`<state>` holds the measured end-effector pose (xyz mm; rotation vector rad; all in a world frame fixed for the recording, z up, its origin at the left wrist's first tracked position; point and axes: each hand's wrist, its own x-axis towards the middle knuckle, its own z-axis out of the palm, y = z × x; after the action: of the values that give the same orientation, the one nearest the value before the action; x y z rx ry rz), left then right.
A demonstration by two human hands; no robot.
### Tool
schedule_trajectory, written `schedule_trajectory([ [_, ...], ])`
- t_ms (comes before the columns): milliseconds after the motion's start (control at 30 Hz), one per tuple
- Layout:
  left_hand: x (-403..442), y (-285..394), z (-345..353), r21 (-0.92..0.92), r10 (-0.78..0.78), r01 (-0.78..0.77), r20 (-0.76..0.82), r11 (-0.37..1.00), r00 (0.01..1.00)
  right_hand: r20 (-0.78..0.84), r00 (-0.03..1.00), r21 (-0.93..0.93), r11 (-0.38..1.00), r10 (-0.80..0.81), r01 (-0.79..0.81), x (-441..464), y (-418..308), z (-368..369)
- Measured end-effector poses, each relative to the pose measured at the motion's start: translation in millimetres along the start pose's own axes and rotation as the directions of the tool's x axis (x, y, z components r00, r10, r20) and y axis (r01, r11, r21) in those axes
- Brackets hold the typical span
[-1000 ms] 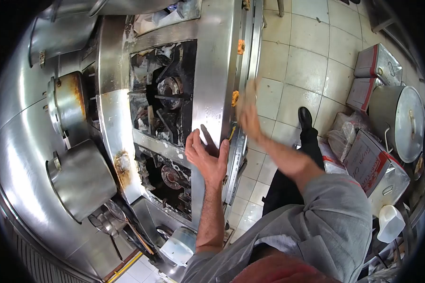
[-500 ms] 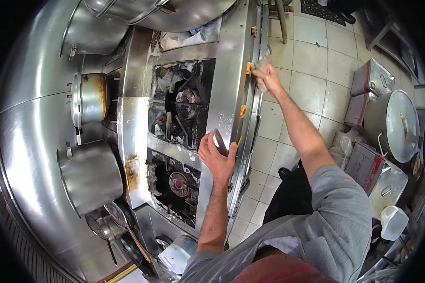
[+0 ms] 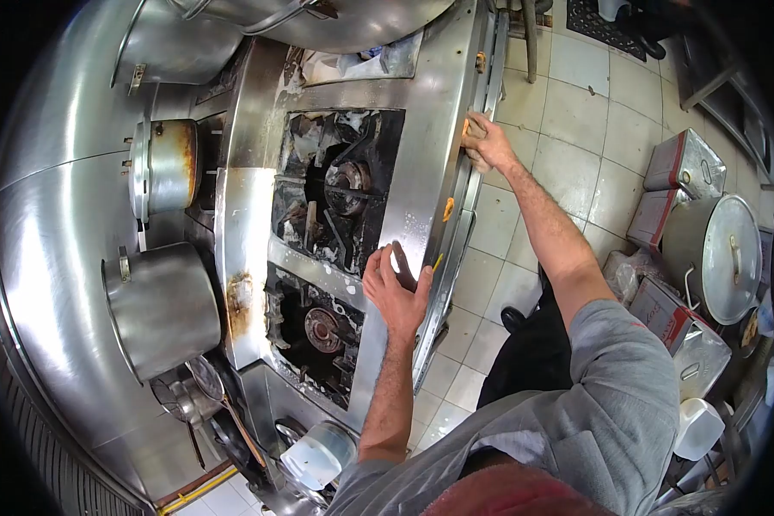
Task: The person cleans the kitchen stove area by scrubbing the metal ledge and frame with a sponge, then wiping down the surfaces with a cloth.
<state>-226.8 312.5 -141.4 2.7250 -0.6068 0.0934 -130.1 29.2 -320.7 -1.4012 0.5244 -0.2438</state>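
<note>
My left hand (image 3: 396, 292) rests over the front ledge of the steel stove (image 3: 421, 181), fingers and thumb curved around a dark flat piece (image 3: 401, 263); its kind is unclear. A thin yellow strip (image 3: 439, 261) shows beside the thumb. Farther along the front edge, my right hand (image 3: 493, 146) is closed on a greyish rag (image 3: 476, 160), mostly hidden by the fingers. It presses against the front panel at an orange knob (image 3: 465, 128). Another orange knob (image 3: 449, 208) sits between my two hands. White suds dot the metal around the burners (image 3: 348, 187).
Large pots (image 3: 163, 310) and a stained pressure cooker (image 3: 165, 172) stand behind the stove. Ladles (image 3: 219, 391) and a plastic container (image 3: 320, 454) are at the lower left. To the right, a big lidded pot (image 3: 722, 258) and metal tins (image 3: 686, 163) stand on the tiled floor (image 3: 568, 159).
My right hand, blurred before, now lies closer against the knob and panel, with the rag tucked lower under the fingers. My left hand stays nearly in place. The view has shifted slightly.
</note>
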Motion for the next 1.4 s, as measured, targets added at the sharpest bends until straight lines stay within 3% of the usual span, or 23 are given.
schedule_trajectory([
  [67,-0.4,-1.2,1.1,-0.002,0.007,-0.007,-0.011,1.0,1.0,-0.04,0.997,-0.076,0.995,-0.06,0.057,-0.5,-0.8,1.1],
  [167,-0.6,-2.3,2.1,0.002,0.007,-0.007,-0.016,1.0,1.0,-0.019,1.0,0.004,1.0,0.008,-0.008,0.3,-0.6,1.2],
  [400,-0.4,-2.8,1.8,-0.004,0.006,-0.006,-0.013,1.0,1.0,-0.089,0.994,-0.021,0.998,-0.057,0.055,3.5,11.9,0.4],
  [467,-0.8,-2.8,1.5,-0.006,0.0,0.0,-0.011,1.0,1.0,-0.135,0.984,0.237,0.968,0.116,-0.081,-12.3,-12.9,-15.6],
  [533,0.2,-5.0,1.1,-0.01,-0.021,0.021,-0.016,1.0,1.0,-0.284,0.957,0.132,0.986,-0.062,0.102,-23.6,-51.7,-37.7],
  [600,-0.3,-7.2,2.5,-0.05,0.011,-0.014,-0.05,0.999,0.999,-0.24,0.948,0.127,0.962,-0.207,0.243,-23.7,-107.0,-54.9],
  [667,-1.4,-11.2,4.4,-0.093,0.027,-0.037,-0.101,0.995,0.995,-0.116,0.95,-0.021,0.957,-0.29,0.289,-25.5,-173.4,-52.5],
  [733,-3.4,-15.4,6.4,-0.241,-0.003,-0.036,-0.16,0.97,0.987,0.032,0.741,-0.333,0.691,-0.671,0.641,13.1,-188.2,-30.0],
  [767,-8.5,-18.3,5.8,-0.348,-0.039,-0.03,-0.188,0.937,0.981,0.32,0.838,-0.528,0.651,-0.442,0.546,41.5,-176.3,-21.4],
  [833,-27.6,-23.3,-2.6,-0.385,-0.096,0.01,-0.206,0.923,0.974,0.448,0.833,-0.885,-0.028,-0.325,0.465,20.1,-179.2,16.9],
  [933,-84.5,-39.4,-27.6,-0.453,-0.142,-0.032,-0.345,0.891,0.928,0.523,0.696,-0.824,-0.084,-0.492,0.56,-7.7,-176.5,36.8],
  [967,-113.1,-48.2,-40.6,-0.454,-0.147,-0.03,-0.349,0.891,0.925,0.528,0.692,-0.821,-0.088,-0.492,0.564,-27.5,-165.2,50.8],
  [1033,-173.4,-72.6,-67.7,-0.3,-0.078,-0.052,-0.406,0.953,0.91,0.443,0.709,-0.753,0.202,-0.549,0.626,-87.8,-127.5,90.4],
  [1067,-201.3,-84.1,-82.3,-0.319,-0.134,-0.011,-0.43,0.948,0.893,0.352,0.712,-0.797,0.204,-0.607,0.568,-153.5,-123.7,121.4],
  [1100,-224.8,-96.1,-96.4,-0.34,-0.187,0.024,-0.458,0.94,0.869,0.37,0.701,-0.714,0.296,-0.61,0.635,-206.3,-110.6,150.2],
  [1133,-247.2,-109.6,-112.5,-0.317,-0.223,0.067,-0.486,0.946,0.845,0.297,0.765,-0.676,0.44,-0.572,0.591,-260.6,-94.4,188.6],
  [1200,-279.2,-128.2,-139.0,-0.389,-0.318,0.101,-0.547,0.916,0.774,0.41,0.535,-0.705,0.116,-0.739,0.7,-393.9,-76.4,245.9],
  [1233,-291.7,-134.8,-149.7,-0.396,-0.335,0.103,-0.579,0.912,0.743,0.692,0.554,-0.517,0.218,-0.463,0.828,-446.3,-53.9,278.2],
  [1267,-301.5,-138.9,-159.4,-0.403,-0.334,0.094,-0.581,0.91,0.743,0.573,0.615,-0.199,0.636,-0.542,0.746,-491.1,-53.0,297.3],
  [1300,-308.9,-140.4,-167.6,-0.405,-0.353,0.117,-0.577,0.907,0.736,0.605,0.353,-0.499,0.006,-0.714,0.867,-540.9,18.5,339.6],
  [1333,-313.7,-140.5,-173.3,-0.404,-0.368,0.137,-0.575,0.904,0.731,0.563,0.388,-0.261,0.289,-0.729,0.921,-565.1,-3.8,335.2],
  [1367,-316.5,-139.7,-174.6,-0.406,-0.356,0.12,-0.578,0.906,0.734,0.526,0.436,0.021,0.523,-0.73,0.852,-575.7,-28.1,330.0],
  [1400,-318.1,-138.4,-172.3,-0.408,-0.337,0.09,-0.588,0.908,0.736,0.516,0.436,0.009,0.514,-0.737,0.858,-573.9,-23.6,332.5],
])
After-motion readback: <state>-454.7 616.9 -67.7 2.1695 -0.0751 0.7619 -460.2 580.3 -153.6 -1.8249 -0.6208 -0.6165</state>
